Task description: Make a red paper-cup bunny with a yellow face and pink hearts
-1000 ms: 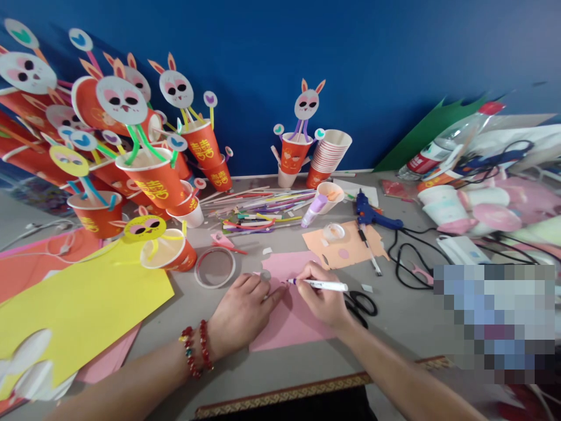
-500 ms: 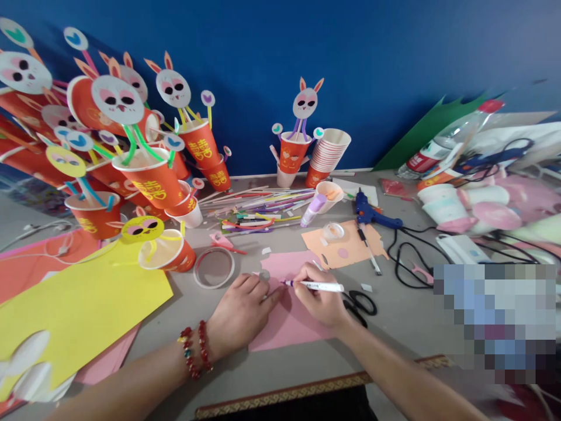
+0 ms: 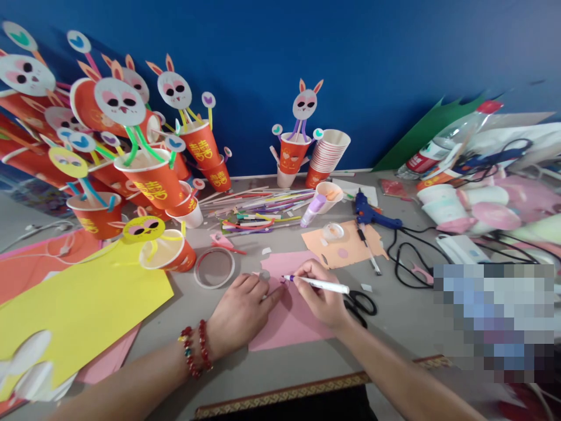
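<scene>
A sheet of pink paper (image 3: 302, 327) lies on the table before me, with a small purple mark near its upper left part. My left hand (image 3: 241, 307) rests flat across the paper's left edge, its index finger pointing at the mark. Pinched in my right hand (image 3: 322, 295) is a white marker pen (image 3: 328, 285); its purple tip hovers at or just above the mark, and I cannot tell if it touches. Black-handled scissors (image 3: 363, 303) lie beside my right hand, partly hidden by it.
Rabbit-faced red paper cups (image 3: 149, 181) crowd the left, beside yellow paper (image 3: 96, 298). A tape roll (image 3: 214, 268) lies left of the pink sheet. Beyond are pipe cleaners and pens (image 3: 254, 204), stacked cups (image 3: 331, 149), orange paper (image 3: 350, 242) and a blue glue gun (image 3: 372, 213) with its cable.
The marker's tip has shifted slightly up, and its rear end has swung a little lower and right. More of the purple mark shows. My left hand stays in place.
</scene>
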The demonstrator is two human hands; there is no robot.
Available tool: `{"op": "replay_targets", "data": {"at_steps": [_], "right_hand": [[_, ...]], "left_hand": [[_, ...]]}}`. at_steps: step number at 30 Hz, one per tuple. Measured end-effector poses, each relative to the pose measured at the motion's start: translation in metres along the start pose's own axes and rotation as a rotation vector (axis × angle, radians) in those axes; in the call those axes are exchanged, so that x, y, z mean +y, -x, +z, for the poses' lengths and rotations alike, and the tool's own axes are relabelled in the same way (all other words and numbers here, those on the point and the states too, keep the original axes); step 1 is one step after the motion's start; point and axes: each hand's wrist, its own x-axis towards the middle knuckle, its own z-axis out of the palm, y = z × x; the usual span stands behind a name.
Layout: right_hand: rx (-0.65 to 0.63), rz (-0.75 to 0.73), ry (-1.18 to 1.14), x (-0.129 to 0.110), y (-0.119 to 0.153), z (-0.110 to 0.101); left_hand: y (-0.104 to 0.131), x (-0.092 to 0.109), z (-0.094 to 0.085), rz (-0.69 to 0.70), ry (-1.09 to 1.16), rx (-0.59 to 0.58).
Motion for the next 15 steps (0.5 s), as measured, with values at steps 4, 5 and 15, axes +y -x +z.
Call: {"op": "replay_targets", "data": {"at_steps": [4, 5, 15], "right_hand": [[-0.013, -0.043, 0.025, -0.0041, -0.0016, -0.0010], [-0.020, -0.049, 0.025, -0.0053, -0.0019, -0.0013], [-0.041, -0.045, 0.025, -0.0041, -0.0017, -0.0007]], "left_hand": [[0.0016, 0.0002, 0.0010, -0.002, 0.003, 0.003], [0.0021, 0.0002, 0.0011, -0.002, 0.005, 0.005], [0.0031, 0.0001, -0.0019, -0.027, 0.037, 0.014]]}}
